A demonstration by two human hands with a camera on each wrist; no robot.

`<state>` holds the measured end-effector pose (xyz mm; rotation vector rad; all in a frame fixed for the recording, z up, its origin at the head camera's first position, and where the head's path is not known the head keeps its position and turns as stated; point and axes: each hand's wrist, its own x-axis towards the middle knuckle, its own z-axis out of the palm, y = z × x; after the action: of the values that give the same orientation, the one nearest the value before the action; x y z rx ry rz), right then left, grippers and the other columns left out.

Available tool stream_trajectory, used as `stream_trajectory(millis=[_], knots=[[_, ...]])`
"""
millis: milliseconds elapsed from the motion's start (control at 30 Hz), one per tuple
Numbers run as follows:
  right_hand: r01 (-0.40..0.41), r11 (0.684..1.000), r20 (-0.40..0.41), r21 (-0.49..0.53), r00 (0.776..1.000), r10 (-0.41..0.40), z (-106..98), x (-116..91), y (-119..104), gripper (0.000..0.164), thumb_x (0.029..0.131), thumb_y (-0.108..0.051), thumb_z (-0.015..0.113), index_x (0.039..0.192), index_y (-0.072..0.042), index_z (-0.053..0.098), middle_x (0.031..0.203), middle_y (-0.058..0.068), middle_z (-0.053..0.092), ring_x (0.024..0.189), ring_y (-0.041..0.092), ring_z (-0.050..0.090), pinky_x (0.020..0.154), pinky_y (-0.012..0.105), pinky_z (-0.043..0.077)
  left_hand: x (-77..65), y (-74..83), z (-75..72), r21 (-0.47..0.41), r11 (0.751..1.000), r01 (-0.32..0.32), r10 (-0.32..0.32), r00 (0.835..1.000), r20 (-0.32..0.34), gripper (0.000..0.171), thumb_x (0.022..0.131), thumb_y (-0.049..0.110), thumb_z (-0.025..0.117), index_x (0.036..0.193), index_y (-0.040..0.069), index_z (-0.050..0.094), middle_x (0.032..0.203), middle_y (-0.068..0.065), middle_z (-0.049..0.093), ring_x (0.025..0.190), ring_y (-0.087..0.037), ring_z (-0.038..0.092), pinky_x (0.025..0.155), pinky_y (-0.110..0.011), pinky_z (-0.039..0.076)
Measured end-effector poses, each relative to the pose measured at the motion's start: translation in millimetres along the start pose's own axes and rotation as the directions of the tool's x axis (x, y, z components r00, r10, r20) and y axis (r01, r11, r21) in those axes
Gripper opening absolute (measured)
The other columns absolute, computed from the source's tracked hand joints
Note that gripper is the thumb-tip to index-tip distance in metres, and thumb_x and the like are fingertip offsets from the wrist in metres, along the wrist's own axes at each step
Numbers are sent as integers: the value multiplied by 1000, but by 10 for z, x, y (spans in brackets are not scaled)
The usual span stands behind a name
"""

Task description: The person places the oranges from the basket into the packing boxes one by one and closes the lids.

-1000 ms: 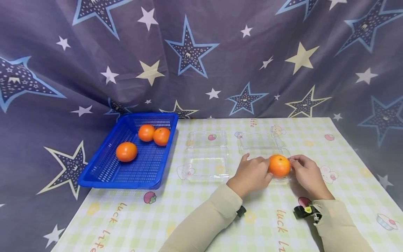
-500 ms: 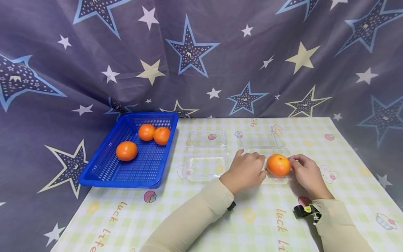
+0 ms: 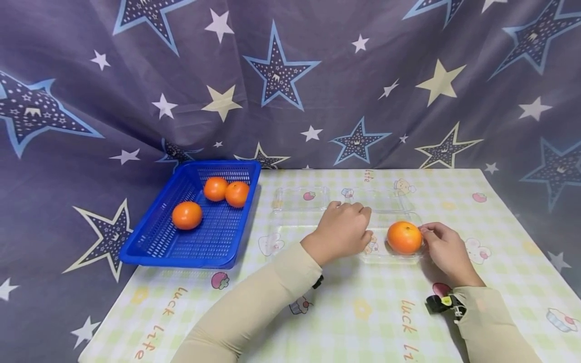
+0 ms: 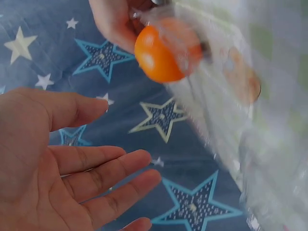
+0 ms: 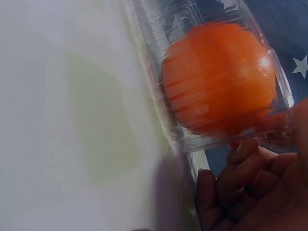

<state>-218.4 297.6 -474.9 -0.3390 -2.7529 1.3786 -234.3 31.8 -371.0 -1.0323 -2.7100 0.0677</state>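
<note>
An orange (image 3: 404,237) sits in the right end of a clear plastic container (image 3: 390,259) on the table. My right hand (image 3: 447,252) pinches that container's right edge between thumb and fingers; the right wrist view shows the container wall (image 5: 207,143) right at the fingertips. My left hand (image 3: 340,232) hovers over the table left of the orange, apart from it. In the left wrist view the left hand (image 4: 96,168) holds nothing, its fingers loosely extended.
Another clear container (image 3: 290,227) lies left of my left hand, partly hidden by it. Raised lids stand behind both containers. A blue basket (image 3: 177,262) at the left holds three oranges (image 3: 187,216). A star-patterned curtain (image 3: 281,75) hangs behind the checked tablecloth (image 3: 345,322).
My left hand has let go of the orange and moved left, away from it. The orange stays in the container, and my right hand keeps its place at the edge.
</note>
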Motion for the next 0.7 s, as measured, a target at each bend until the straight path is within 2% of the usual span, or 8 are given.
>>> stream_trajectory(millis=[133,433,700], knots=[[0,1000,-6,1,1000,0,-2,1,-7,47,110,-36,36,132,-1,58,128,23,60,107,33,53,81,36,42,-7,-139,-105,-15,1000,14,-14,1000,-19,31,100,39,60,116,14,69,100,2,69,94,-17,69,89,-44,54],[7,1000,2,6,1000,-7,8,0,10,48,110,-38,36,131,-1,59,126,22,61,106,32,53,80,35,42,-115,-500,-289,15,998,62,-62,998,-13,47,102,39,58,138,10,64,122,-5,71,108,-22,70,93,-47,53],[17,1000,-7,-9,1000,-17,4,10,21,47,109,-37,37,130,-1,59,125,23,61,107,34,54,79,36,42,-245,-774,-449,39,994,101,-98,993,-61,40,99,37,63,126,8,67,112,-6,70,102,-25,69,87,-49,54]])
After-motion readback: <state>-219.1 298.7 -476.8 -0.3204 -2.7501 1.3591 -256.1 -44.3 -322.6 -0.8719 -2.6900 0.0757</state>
